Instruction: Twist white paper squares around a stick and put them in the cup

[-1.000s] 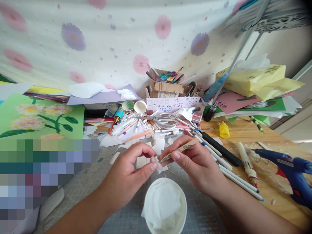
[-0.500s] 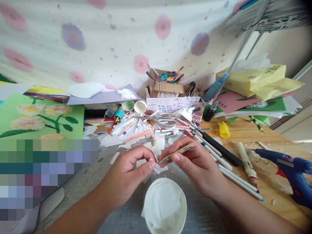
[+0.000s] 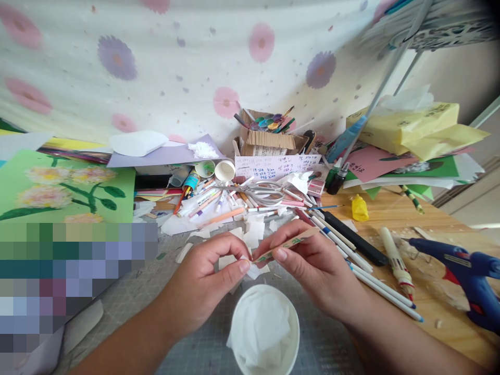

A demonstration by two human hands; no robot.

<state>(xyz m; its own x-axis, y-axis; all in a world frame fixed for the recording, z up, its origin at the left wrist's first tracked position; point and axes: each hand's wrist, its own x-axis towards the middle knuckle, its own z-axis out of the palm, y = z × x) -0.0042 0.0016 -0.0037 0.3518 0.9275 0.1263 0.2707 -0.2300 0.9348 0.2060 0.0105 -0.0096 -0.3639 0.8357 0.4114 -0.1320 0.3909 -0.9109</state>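
Note:
Between thumb and fingers, my left hand (image 3: 213, 276) pinches a small piece of white tissue paper (image 3: 252, 270). My right hand (image 3: 308, 265) grips a flat, light-brown strip (image 3: 289, 244) with green marks, like a wooden stick or card. The strip's lower left tip meets the tissue piece at my left fingertips. Just below both hands stands a white paper cup (image 3: 295, 333) filled with crumpled white tissue (image 3: 263, 325). Loose white paper scraps (image 3: 253, 232) lie on the grey cutting mat (image 3: 128, 317) behind my hands.
A blue glue gun (image 3: 461, 265) and a multi-colour pen (image 3: 396, 260) lie on the right. Scissors (image 3: 265, 192) rest among several markers at the back, before a cardboard box (image 3: 269, 140) of brushes. A green flower painting (image 3: 89, 192) is at left.
The strip in my right hand has turned slightly, and the tissue piece at my left fingertips has shifted a little. Both hands stay almost in place.

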